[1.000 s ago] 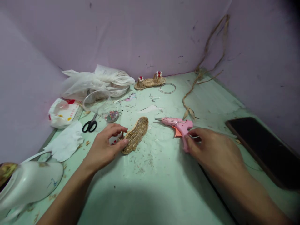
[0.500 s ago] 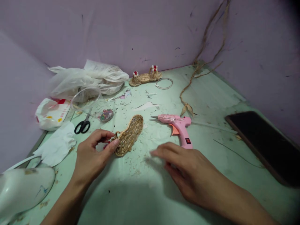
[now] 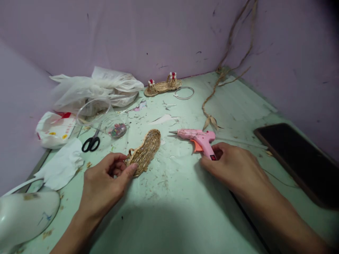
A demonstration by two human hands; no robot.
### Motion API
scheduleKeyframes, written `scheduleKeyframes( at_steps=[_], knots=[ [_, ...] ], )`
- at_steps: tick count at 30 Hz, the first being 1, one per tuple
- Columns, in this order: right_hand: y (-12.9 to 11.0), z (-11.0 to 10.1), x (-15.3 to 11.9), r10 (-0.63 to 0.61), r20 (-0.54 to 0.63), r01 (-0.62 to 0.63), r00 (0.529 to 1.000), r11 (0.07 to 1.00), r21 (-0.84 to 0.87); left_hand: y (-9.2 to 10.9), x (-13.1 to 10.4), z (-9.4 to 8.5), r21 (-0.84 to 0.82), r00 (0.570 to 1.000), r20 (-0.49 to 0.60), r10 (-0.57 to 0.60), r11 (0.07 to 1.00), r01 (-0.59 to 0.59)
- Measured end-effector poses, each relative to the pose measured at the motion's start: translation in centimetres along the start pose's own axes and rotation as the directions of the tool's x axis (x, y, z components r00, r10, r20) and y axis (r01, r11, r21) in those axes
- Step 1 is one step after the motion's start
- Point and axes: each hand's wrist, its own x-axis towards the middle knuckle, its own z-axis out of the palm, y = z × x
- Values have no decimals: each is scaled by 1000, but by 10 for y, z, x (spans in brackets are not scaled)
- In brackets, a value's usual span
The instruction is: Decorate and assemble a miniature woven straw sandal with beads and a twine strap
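Note:
My left hand (image 3: 112, 178) pinches the near left edge of a woven straw sandal (image 3: 148, 150), which lies sole-up on the green tabletop, tilted on its side a little. Thumb on the sole, fingers tucked under it; the strap underneath is mostly hidden. A pink glue gun (image 3: 197, 135) with an orange trigger lies to the right, its nozzle pointing left. Around the end of its handle my right hand (image 3: 230, 164) has closed, thumb and fingers on either side. At the back stands a second straw sandal (image 3: 162, 87) with red and white beads.
Left side: black-handled scissors (image 3: 90, 143), a bag of beads (image 3: 117, 130), a white plastic bag (image 3: 106, 86), tissue (image 3: 62, 164) and a white rounded object (image 3: 29, 215). Right side: a dark phone (image 3: 299, 162). A braided straw cord (image 3: 211, 95) runs up the wall; a wire ring (image 3: 184, 93) lies behind.
My right hand has moved right, from the open table onto the glue gun's handle, and closed on it. My left hand keeps hold of the sandal with its fingers slightly shifted.

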Motion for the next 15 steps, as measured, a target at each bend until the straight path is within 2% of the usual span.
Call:
scheduleKeyframes(
  at_steps=[2,4,6,7,9,15],
  knots=[
    [3,3,3,39,51,-52,998,957,287,-1,0,0,-31,999,30,-26,999,27],
    [5,4,4,35,149,-117,988,800,588,-2,0,1,-53,998,50,-41,998,44],
    [4,3,3,-36,250,-170,968,637,752,-4,1,2,-81,997,73,-38,996,44],
    [2,3,1,-84,283,-182,955,587,789,-5,1,2,-100,995,89,-32,994,41],
    [-4,4,-5,-176,312,-171,934,547,819,-7,3,2,-138,992,123,-21,990,38],
    [-14,14,-17,-329,226,0,917,568,823,-12,6,-1,-160,987,162,-16,986,43]
  ],
)
